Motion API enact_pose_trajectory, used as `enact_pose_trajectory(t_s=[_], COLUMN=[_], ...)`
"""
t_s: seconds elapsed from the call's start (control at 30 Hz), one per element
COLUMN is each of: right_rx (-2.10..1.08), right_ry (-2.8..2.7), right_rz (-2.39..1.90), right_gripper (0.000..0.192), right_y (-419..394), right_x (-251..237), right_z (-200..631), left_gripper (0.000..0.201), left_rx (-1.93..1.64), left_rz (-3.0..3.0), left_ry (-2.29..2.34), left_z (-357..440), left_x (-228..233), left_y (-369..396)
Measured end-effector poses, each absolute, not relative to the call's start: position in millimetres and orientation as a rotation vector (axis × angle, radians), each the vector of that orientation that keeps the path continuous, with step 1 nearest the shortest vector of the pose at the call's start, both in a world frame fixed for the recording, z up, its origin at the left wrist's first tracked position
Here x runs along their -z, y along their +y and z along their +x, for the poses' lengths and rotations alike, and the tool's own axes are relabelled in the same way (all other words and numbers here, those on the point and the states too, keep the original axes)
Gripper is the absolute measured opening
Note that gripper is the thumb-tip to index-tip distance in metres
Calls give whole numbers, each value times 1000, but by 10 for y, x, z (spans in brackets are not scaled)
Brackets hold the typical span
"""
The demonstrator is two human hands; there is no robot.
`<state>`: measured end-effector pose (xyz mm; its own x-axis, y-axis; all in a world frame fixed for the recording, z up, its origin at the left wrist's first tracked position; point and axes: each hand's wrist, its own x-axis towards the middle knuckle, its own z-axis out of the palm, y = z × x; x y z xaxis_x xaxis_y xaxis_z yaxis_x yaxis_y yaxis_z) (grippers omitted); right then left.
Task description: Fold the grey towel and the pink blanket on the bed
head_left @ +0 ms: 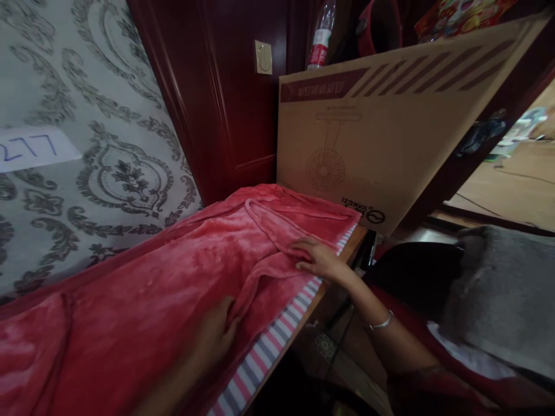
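A red plush garment (173,260) is spread along a table, with a folded edge crossing it near the right end. My right hand (318,258) pinches part of that edge close to the table's front side. Lower down, my left hand (212,335) is blurred by motion; its thumb and fingers close on another stretch of the same edge. Under the garment shows a cloth with grey, white and pink stripes (269,346). The garment's far left part runs out of view.
Behind the table's right end stands a large cardboard box (368,133) with a plastic bottle (321,40) behind its top edge. Patterned wallpaper (125,162) borders the left side, beside a dark red door panel (234,86). At right is a grey cloth-covered seat (503,294).
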<state>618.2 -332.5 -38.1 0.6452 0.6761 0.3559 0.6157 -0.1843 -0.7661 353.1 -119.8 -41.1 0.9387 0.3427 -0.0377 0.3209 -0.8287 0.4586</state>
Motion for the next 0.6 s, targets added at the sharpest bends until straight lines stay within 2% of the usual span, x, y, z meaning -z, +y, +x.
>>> enact_pose_trajectory(t_s=[0.07,0.23,0.4,0.6], right_rx=[-26,91,-6,5], right_ry=[-806,-469,-378,-343], right_rz=[-1866,-1867,-1967,-2096], right_gripper=[28,39,31,22], right_y=[-3324,-3511,-3620,-3599], right_x=[432,524,627,578], right_z=[6277,6631,6732,6776], left_gripper=[30,33,29,28], left_rx=[-55,24,167,6], left_rz=[2671,2845,2907,2906], left_ry=[413,275,286,229], left_z=[3510,3377,3327,3284], left_x=[364,270,273,329], left_y=[-1274,-1516,-1578,-1527])
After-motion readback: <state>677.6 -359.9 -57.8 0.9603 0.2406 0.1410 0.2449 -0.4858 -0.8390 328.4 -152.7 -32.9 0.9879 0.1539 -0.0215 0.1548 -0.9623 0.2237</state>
